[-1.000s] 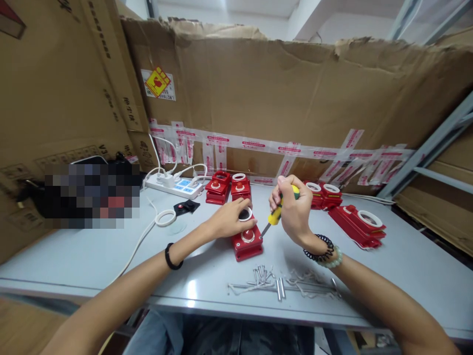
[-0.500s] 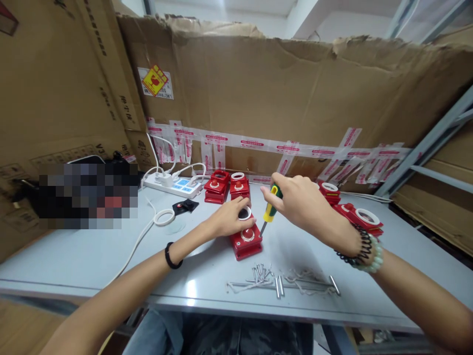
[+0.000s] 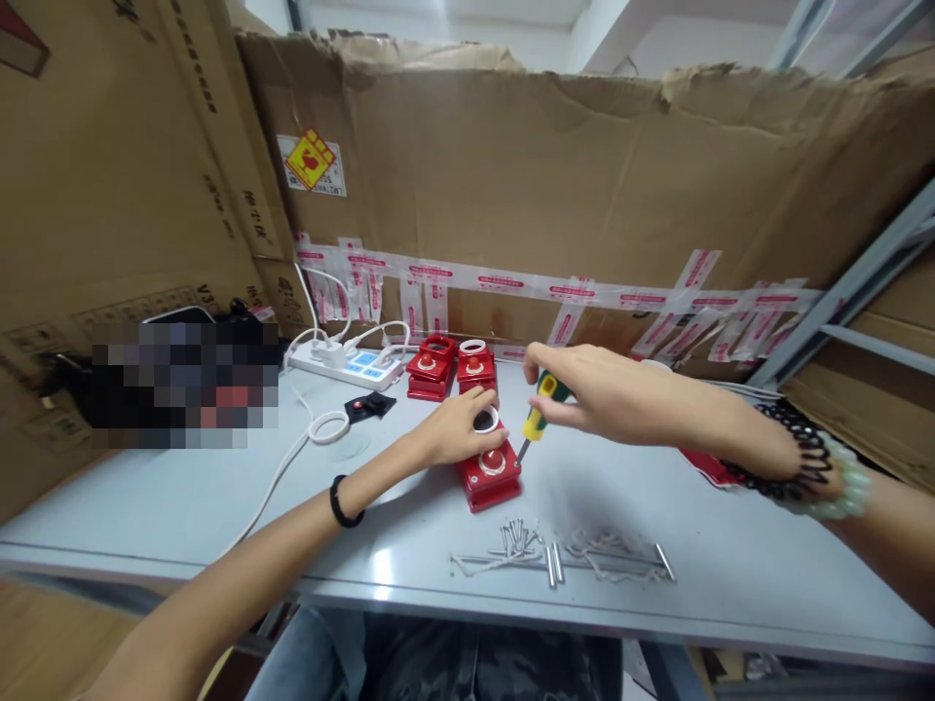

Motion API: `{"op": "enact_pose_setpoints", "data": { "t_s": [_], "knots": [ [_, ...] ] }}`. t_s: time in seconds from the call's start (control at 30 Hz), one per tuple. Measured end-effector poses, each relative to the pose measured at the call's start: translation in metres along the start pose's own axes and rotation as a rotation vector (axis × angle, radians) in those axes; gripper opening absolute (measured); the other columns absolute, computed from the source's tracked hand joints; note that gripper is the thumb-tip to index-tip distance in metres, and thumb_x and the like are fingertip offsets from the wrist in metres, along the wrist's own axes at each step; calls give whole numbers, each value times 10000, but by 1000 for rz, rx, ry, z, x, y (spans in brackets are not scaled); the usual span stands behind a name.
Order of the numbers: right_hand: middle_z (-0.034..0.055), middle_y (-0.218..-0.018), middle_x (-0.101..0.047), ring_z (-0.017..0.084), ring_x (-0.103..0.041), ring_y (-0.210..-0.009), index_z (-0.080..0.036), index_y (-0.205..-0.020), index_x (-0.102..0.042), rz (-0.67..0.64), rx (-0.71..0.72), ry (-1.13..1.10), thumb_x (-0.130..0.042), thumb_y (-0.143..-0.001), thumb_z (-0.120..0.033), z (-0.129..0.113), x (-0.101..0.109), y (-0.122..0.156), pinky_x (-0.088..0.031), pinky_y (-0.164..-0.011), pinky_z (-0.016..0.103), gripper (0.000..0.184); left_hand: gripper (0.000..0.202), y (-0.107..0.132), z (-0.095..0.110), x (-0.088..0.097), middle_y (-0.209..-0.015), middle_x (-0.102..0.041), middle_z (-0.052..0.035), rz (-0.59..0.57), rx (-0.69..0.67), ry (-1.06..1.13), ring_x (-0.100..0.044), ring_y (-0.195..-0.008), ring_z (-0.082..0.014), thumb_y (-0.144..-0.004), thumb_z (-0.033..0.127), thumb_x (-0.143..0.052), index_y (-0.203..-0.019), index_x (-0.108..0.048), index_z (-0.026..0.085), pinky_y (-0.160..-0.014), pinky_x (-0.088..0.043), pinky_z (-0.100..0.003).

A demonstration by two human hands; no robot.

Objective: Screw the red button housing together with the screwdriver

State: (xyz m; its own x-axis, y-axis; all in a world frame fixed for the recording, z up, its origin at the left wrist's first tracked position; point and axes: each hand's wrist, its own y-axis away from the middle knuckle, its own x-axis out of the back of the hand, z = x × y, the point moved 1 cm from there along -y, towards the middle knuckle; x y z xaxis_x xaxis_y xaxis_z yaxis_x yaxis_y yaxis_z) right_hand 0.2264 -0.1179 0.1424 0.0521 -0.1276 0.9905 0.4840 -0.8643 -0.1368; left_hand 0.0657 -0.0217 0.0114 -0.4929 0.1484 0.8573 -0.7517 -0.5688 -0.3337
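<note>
Your red box (image 3: 491,495) has a red dome (image 3: 493,461) and a white ring (image 3: 485,420). Right of the box, your screwdriver (image 3: 533,425) is yellow and green, its shaft grey. Left of the box, your wristband (image 3: 346,502) is plain black; far right of it, you wear a black coiled bracelet (image 3: 810,453) and pale green beads (image 3: 847,479). In front of the box, your screws (image 3: 515,535) are silver. Behind it, brown cardboard (image 3: 511,185) carries white tape (image 3: 467,281) patterned with pinkish-red print. Beneath it, your tabletop (image 3: 416,535) is pale blue-grey.
</note>
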Motion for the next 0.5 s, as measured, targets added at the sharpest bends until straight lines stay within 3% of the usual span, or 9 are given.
{"op": "enact_pose_setpoints", "data": {
  "t_s": [0.1, 0.27, 0.4, 0.5],
  "knots": [
    [39, -853, -600, 159, -534, -688, -210, -944, -477, -86, 71, -117, -514, -793, -265, -7, 5, 1, -351, -568, 272, 166, 297, 0, 1, 0, -1012, -561, -62, -3, 0, 7, -564, -873, -229, -819, 433, -504, -987, -498, 188, -772, -432, -345],
    [29, -632, -533, 166, -457, -536, -196, -871, -478, 74, -109, 81, -414, -862, -443, -7, 1, -3, -263, -488, 293, 255, 308, 1, 1, 1, -1038, -560, -63, 4, 8, 21, -564, -898, -236, -812, 401, -510, -1041, -501, 196, -786, -430, -351],
    [33, -805, -582, 159, -518, -666, -207, -950, -449, -39, 33, -103, -506, -796, -266, -10, 4, 0, -348, -562, 276, 175, 291, 0, 2, 2, -1002, -562, -58, -3, 13, 8, -563, -863, -230, -814, 426, -505, -987, -504, 192, -768, -432, -346],
    [33, -809, -575, 165, -517, -677, -208, -945, -450, -38, 27, -123, -541, -779, -319, -11, 5, 3, -355, -562, 276, 220, 284, 0, 2, 1, -981, -558, -52, -2, 18, 19, -561, -840, -225, -803, 432, -515, -954, -506, 191, -761, -432, -345]
  ]
}}
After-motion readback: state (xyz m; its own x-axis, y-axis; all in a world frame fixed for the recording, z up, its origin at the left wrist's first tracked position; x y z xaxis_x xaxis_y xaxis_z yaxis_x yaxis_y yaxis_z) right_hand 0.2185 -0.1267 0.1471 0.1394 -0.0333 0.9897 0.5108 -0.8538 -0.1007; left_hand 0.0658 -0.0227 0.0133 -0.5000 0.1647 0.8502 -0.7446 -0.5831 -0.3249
